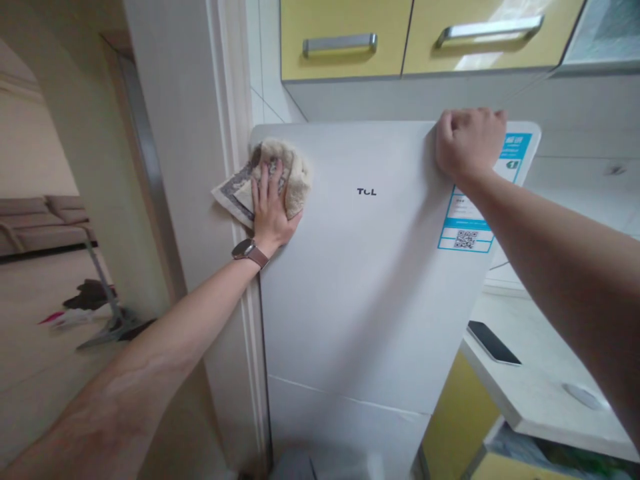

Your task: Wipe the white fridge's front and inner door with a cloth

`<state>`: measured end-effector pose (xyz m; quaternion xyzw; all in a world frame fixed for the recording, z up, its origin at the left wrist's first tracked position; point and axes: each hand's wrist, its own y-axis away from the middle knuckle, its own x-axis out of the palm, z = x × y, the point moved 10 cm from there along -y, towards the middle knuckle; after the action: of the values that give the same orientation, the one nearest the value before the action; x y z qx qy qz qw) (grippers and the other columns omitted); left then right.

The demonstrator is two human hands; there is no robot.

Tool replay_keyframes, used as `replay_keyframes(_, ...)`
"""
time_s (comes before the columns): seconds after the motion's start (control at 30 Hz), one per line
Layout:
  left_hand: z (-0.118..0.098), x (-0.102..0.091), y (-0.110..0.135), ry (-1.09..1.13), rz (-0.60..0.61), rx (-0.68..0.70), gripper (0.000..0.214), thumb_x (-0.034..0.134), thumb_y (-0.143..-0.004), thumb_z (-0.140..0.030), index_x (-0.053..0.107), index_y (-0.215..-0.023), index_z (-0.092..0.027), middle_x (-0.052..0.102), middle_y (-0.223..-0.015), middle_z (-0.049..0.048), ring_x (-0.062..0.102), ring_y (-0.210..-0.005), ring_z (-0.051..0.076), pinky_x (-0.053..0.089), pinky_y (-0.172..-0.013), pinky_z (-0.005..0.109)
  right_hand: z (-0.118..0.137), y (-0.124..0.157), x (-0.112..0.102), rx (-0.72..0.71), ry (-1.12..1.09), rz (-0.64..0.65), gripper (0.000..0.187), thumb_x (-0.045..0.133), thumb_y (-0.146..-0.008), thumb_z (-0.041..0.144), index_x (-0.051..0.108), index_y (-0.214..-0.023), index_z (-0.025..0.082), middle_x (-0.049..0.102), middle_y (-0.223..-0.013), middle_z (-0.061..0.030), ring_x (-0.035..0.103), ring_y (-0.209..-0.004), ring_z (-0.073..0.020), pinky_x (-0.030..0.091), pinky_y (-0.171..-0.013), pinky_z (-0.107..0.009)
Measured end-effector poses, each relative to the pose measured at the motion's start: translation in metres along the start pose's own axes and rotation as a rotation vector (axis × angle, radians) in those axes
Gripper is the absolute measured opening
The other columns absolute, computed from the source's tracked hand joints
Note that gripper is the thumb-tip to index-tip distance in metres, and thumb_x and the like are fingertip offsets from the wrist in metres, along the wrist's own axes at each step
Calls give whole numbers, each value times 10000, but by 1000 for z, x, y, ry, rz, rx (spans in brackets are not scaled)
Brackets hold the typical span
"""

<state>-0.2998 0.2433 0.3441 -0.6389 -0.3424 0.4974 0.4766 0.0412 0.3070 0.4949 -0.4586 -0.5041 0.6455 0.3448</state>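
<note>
A white TCL refrigerator (350, 287) stands in front of me, with a blue-and-white label (466, 239) on the right of its door. My left hand (274, 213), wearing a watch, presses a beige cloth (295, 160) against the door's upper left corner. Its fingers lie spread over the bunched cloth, and a grey patterned flap hangs past the door's edge. At the top right, my right hand (473, 143) is closed over the door's upper edge, its knuckles up and its fingertips hidden. That hand and forearm cover part of the label.
Yellow wall cabinets (345, 60) with metal handles hang above the refrigerator. A white door frame (230, 87) runs close along its left. At the right, a phone (494, 342) lies on the white counter (540, 383). Beyond the doorway are a sofa (40, 223) and items on the floor.
</note>
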Motion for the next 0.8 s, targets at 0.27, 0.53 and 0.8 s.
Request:
replay_keyframes(0.27,21,39,122,7,71,-131,818,682,-868,-401,398,-1611,-207,222,-1746,56,-14,-1635,333,-59,-1344,494,-1,-2,0,-8,-10,-26,487,315,-1066,322,732,-1032,74,748,-1058,-201,582,-964,-231,287,-984,-456)
replay_keyframes(0.53,45,92,261,-49,134,-245,810,674,-812,-445,482,-1565,-215,352,-1687,125,38,-1629,378,13,-1336,566,-1,-2,-2,-1,22,-45,519,298,-1063,340,745,-1081,75,749,-1105,-208,617,-1012,-256,320,-1007,-475)
replay_keyframes(0.8,60,152,410,-38,342,-314,612,661,-762,-425,705,-1335,-214,562,-1452,196,304,-1521,473,98,-1295,660,4,3,-7,10,38,-75,589,279,-1054,296,748,-1101,-59,726,-1155,-304,658,-1157,-305,332,-1083,-526)
